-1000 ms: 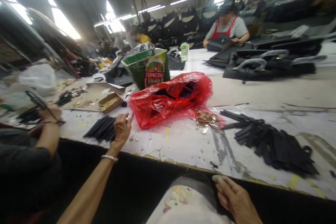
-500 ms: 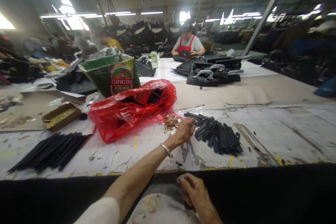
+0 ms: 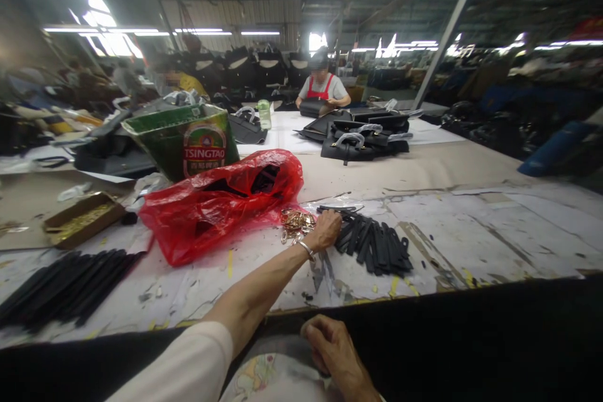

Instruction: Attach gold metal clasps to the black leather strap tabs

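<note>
The long desk spans the frame, its pale surface scuffed and flecked with yellow marks. At its far end, upper middle of the frame, a co-worker in a red apron sits beyond a heap of black handbags. Left of centre, a green Tsingtao carton stands behind a crumpled red plastic bag with dark pieces inside. Farther left lies a shallow cardboard tray of brass parts, and a bundle of long black strips sits at lower left.

Your left hand, wearing a metal bangle, reaches just right of centre. Its fingers are bunched against the near end of a pile of short black straps, but I cannot tell whether they pinch one. A small heap of brass hardware lies just beside that hand. At lower middle, your right hand is curled and empty above a floral cloth.
</note>
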A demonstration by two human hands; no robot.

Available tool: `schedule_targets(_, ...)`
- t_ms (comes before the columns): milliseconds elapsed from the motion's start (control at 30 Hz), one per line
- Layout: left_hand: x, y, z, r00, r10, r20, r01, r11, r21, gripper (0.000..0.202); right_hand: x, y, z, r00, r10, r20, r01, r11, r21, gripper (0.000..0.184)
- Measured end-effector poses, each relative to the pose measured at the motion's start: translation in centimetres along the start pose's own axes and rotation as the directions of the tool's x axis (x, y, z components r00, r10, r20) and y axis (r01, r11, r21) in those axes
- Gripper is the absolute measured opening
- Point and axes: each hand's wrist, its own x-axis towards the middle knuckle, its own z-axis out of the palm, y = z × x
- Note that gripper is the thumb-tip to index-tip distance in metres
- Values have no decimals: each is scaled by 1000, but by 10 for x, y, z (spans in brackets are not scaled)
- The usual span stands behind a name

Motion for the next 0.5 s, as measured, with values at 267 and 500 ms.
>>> schedule_targets(267, -11, 1, -29, 987, -142, -73, 112, 942, -316, 22, 7, 11, -5, 997, -16, -78, 20, 998, 55, 43)
schedule_targets(500, -125, 9, -50, 976, -113, 184, 212, 660, -720, 38, -5, -24, -33, 910, -34, -413, 211, 895, 392, 47)
